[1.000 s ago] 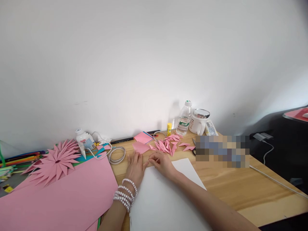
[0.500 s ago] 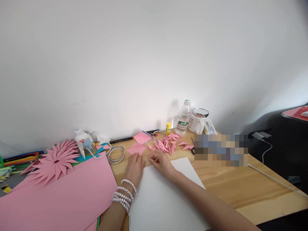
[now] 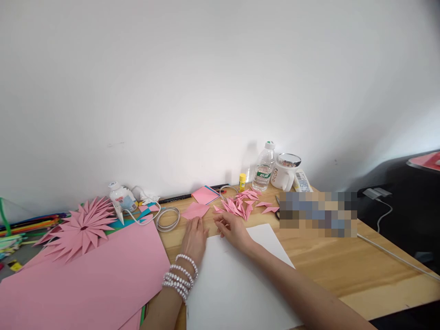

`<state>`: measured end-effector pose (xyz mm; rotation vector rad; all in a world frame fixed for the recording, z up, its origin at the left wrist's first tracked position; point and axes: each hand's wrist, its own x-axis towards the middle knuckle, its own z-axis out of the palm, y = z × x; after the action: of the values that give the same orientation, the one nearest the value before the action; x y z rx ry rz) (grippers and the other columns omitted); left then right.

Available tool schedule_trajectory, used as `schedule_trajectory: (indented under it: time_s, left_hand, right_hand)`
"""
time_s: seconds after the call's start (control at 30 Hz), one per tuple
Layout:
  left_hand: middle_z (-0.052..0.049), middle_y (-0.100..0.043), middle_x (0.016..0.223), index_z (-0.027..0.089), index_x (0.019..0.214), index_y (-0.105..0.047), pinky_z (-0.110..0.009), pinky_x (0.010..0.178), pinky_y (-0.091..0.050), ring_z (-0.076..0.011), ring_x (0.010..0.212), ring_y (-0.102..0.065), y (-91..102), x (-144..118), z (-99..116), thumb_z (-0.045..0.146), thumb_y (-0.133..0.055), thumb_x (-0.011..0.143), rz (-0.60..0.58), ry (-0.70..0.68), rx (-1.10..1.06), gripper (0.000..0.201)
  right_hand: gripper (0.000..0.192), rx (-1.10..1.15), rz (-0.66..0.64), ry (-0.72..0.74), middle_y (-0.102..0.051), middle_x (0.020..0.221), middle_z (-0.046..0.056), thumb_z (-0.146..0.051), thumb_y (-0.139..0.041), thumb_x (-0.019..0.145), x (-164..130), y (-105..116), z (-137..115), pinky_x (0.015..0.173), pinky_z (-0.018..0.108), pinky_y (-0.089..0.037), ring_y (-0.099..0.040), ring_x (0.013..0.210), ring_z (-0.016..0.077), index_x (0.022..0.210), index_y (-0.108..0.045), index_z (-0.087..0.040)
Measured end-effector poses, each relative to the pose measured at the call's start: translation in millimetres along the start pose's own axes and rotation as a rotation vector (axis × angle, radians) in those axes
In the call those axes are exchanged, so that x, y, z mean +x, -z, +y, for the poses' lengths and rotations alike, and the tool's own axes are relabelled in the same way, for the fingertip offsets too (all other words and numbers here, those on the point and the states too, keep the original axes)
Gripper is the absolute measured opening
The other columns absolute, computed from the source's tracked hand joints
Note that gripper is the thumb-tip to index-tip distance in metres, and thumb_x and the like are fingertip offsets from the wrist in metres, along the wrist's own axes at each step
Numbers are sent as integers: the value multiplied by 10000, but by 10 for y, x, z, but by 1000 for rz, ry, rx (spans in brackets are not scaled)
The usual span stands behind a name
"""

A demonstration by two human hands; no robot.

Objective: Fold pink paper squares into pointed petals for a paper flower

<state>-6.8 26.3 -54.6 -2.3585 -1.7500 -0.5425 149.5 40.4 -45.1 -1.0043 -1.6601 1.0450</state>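
Note:
My left hand [image 3: 195,238], with a pearl bracelet [image 3: 180,277] wound round the wrist, lies with its fingers stretched out at the near edge of a pink square of paper [image 3: 195,211]. Just right of it, my right hand [image 3: 234,233] hovers over the top of a white sheet [image 3: 237,284]. Its fingers are loosely curled and apart, and I see nothing between them. Beyond the right hand lies a pile of folded pink paper pieces [image 3: 240,204]. Another pink paper stack [image 3: 205,195] sits behind the square.
A large pink sheet [image 3: 103,279] and a spiky pink paper wheel [image 3: 84,227] cover the left. At the wall stand a white bottle [image 3: 122,199], a yellow glue stick [image 3: 242,182], a water bottle [image 3: 264,169] and a mug [image 3: 285,174]. A coiled cable [image 3: 168,219] lies left of the square.
My right hand has moved slightly right, away from my left hand, and its fingers have loosened. The left hand stays by the pink square. The view has shifted a little.

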Motion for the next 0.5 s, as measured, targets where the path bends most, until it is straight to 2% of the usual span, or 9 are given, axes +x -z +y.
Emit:
schedule_trajectory:
  time_s: [0.17, 0.3, 0.37, 0.43, 0.5]
  left_hand:
    - [-111, -578, 981, 141, 1058, -503, -400, 828, -409, -235, 932, -528, 24, -6, -61, 34, -336, 732, -9, -2, 34, 382]
    - [-89, -616, 809, 162, 863, -583, -380, 755, -427, -230, 817, -558, 142, -25, -32, -34, -321, 681, -46, 40, 51, 374]
    - [-91, -620, 753, 156, 826, -592, -366, 688, -441, -231, 753, -564, 195, -37, -1, -30, -326, 687, -30, 73, 44, 352]
    - [-97, -625, 762, 144, 848, -592, -356, 665, -446, -224, 737, -565, 236, -46, 31, -6, -325, 722, 83, 76, -17, 331]
    - [-95, -620, 813, 150, 864, -592, -346, 692, -447, -207, 770, -563, 275, -52, 63, 31, -325, 761, 260, 50, -112, 310]
  right_hand:
    - [116, -36, -8, -6, -521, 613, -12, -218, -454, 756, 7, 2, 17, 441, 210, -456, -506, 443, 78, 803, -541, -158]
    - [105, -66, -38, 3, -522, 598, -16, -201, -461, 744, 0, 4, 10, 446, 207, -451, -504, 440, 75, 744, -556, -156]
    - [108, -44, -45, -4, -536, 644, -4, -210, -465, 742, -8, 4, -6, 460, 213, -465, -515, 472, 80, 764, -556, -155]
    - [166, 10, -32, -34, -557, 744, 24, -244, -482, 741, -16, 5, -31, 481, 227, -488, -541, 530, 92, 871, -536, -155]
    - [305, 74, -5, -70, -559, 908, 75, -300, -515, 733, -21, 6, -60, 510, 245, -510, -576, 638, 119, 1003, -480, -162]
